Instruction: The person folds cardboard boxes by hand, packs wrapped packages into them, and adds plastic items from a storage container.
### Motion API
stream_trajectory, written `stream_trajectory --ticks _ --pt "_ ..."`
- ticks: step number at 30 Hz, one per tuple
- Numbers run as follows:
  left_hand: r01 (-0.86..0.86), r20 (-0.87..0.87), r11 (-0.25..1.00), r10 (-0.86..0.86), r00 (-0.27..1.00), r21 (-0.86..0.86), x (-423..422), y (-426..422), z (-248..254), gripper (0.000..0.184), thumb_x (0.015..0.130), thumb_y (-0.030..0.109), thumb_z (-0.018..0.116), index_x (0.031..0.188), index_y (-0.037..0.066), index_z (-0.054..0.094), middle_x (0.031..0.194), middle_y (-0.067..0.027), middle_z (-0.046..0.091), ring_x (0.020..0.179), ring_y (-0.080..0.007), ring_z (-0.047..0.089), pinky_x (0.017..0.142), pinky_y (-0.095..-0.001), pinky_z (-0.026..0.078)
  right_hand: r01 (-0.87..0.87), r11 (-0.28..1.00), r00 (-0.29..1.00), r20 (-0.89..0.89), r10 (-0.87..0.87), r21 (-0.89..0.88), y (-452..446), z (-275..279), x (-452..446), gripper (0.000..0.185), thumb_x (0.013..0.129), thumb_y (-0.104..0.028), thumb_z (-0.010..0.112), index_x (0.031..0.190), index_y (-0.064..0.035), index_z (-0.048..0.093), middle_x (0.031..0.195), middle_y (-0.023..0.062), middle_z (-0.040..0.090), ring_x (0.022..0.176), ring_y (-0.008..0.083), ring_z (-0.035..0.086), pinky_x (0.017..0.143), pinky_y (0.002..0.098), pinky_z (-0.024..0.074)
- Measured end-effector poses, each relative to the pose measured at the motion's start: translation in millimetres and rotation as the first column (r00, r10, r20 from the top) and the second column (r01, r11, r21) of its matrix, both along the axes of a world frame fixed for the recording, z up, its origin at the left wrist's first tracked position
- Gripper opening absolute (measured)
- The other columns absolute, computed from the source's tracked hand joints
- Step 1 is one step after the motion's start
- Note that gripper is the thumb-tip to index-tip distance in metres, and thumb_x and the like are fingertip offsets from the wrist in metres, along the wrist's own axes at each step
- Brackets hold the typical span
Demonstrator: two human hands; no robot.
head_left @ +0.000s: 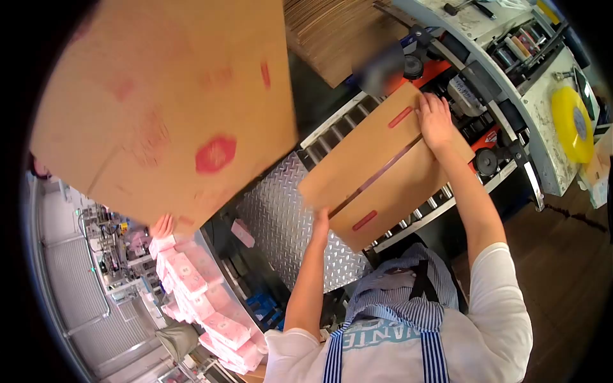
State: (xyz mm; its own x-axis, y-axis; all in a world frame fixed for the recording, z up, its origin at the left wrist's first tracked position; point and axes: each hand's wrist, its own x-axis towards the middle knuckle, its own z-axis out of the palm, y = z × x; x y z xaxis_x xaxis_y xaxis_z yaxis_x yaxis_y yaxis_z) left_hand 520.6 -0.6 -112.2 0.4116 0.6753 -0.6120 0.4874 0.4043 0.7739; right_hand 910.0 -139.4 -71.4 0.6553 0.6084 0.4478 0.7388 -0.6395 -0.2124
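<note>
A closed cardboard box (389,182) with red printed marks lies at a slant across the roller conveyor, its near end over the metal plate. A strip runs along the seam between its top flaps; whether it is tape cannot be made out. My left hand (321,223) holds the box's near end, its fingers partly hidden by the edge. At the opposite end, my right hand (436,121) lies over the top corner, fingers bent against the cardboard. Both hands are pressing on this one box, from its two ends.
Another person's hand (163,225) touches a large cardboard box (172,96) at upper left. Pink packs (204,306) are piled below it. Diamond-patterned metal plate (274,204) adjoins the conveyor rollers (338,131). A taping machine (469,96), yellow tape roll (571,124) and stacked flat cardboard (348,35) stand around.
</note>
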Motion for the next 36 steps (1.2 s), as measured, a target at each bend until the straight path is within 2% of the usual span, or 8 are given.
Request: stream_trajectory --ticks 7,17,19,21,25,26,27,36 --pt "0.174 0.002 0.963 -0.178 0.984 0.204 81 -3 -44 0.073 0.085 0.033 0.049 0.138 -0.004 0.015 0.138 -0.02 0.031 0.128 -0.0286 0.031 0.104 -0.0332 0.025 -0.06 0.995 0.991 -0.115 0.07 0.085 -29 -6 19 0.04 0.081 -0.015 0.057 0.118 -0.0026 0.052 0.125 0.0122 0.05 0.119 0.028 0.045 0.101 0.0417 0.0345" --pt "0.35 0.066 0.929 -0.359 0.931 0.124 182 -28 -36 0.076 0.091 0.05 0.044 0.14 0.0 0.014 0.137 -0.0127 0.036 0.122 -0.023 0.04 0.096 -0.0342 0.036 -0.016 0.995 0.939 -0.34 0.048 0.095 -72 -5 -147 0.069 0.071 -0.021 0.069 0.131 -0.0034 0.039 0.138 0.0115 0.039 0.129 0.0265 0.035 0.105 0.0499 0.0238" --pt "0.32 0.044 0.942 -0.317 0.948 -0.105 205 -45 9 0.079 0.092 0.046 0.044 0.14 -0.006 0.008 0.142 -0.0224 0.026 0.131 -0.0274 0.028 0.106 -0.0323 0.024 -0.102 0.995 0.921 -0.378 0.093 -0.004 -74 2 -157 0.071 0.071 -0.026 0.07 0.131 -0.0036 0.039 0.139 0.0102 0.037 0.13 0.0247 0.033 0.104 0.0546 0.0221" --pt "0.357 0.048 0.924 -0.353 0.934 -0.139 206 -62 25 0.07 0.092 0.05 0.042 0.143 0.008 0.016 0.132 -0.0123 0.042 0.116 -0.023 0.046 0.088 -0.0343 0.04 -0.075 0.997 0.913 -0.403 0.062 -0.016 -76 -2 -137 0.076 0.071 -0.029 0.07 0.133 -0.0039 0.035 0.142 0.0089 0.032 0.132 0.0233 0.029 0.104 0.0562 0.0196" --pt "0.513 0.096 0.854 -0.505 0.858 -0.084 161 -95 11 0.068 0.09 0.033 0.054 0.14 -0.001 0.023 0.126 -0.0176 0.051 0.117 -0.0219 0.049 0.096 -0.0291 0.038 -0.068 0.995 0.936 -0.349 0.037 -0.077 -92 2 -99 0.076 0.073 -0.03 0.068 0.135 -0.0037 0.033 0.143 0.0088 0.03 0.133 0.0233 0.028 0.105 0.0544 0.019" --pt "0.579 -0.032 0.815 -0.579 0.814 -0.03 127 -98 -46 0.068 0.089 0.032 0.056 0.142 0.006 0.021 0.107 -0.0067 0.055 0.086 -0.0126 0.054 0.064 -0.0263 0.044 -0.058 0.995 0.945 -0.326 0.028 -0.084 -96 1 -90 0.075 0.074 -0.028 0.068 0.135 -0.0039 0.032 0.143 0.009 0.03 0.133 0.0238 0.028 0.105 0.0539 0.0189" --pt "0.584 -0.009 0.799 -0.591 0.806 -0.145 110 -105 -26 0.067 0.087 0.031 0.059 0.137 -0.001 0.028 0.101 -0.011 0.06 0.087 -0.0158 0.058 0.077 -0.0273 0.046 -0.048 0.995 0.953 -0.303 0.019 -0.089 -98 0 -82 0.075 0.074 -0.027 0.068 0.136 -0.0041 0.032 0.143 0.0093 0.03 0.133 0.0243 0.028 0.106 0.0534 0.0188" --pt "0.519 -0.324 0.8 -0.598 0.733 -0.302 -115 -78 -64 0.047 0.082 0.034 0.06 0.123 0.012 0.052 0.095 -0.0018 0.063 0.076 -0.0106 0.059 0.055 -0.0254 0.04 0.272 0.957 0.918 -0.269 -0.29 -0.104 -98 2 -65 0.063 0.075 -0.01 0.062 0.132 -0.0021 0.035 0.139 0.0148 0.034 0.128 0.0326 0.033 0.104 0.0463 0.0291"
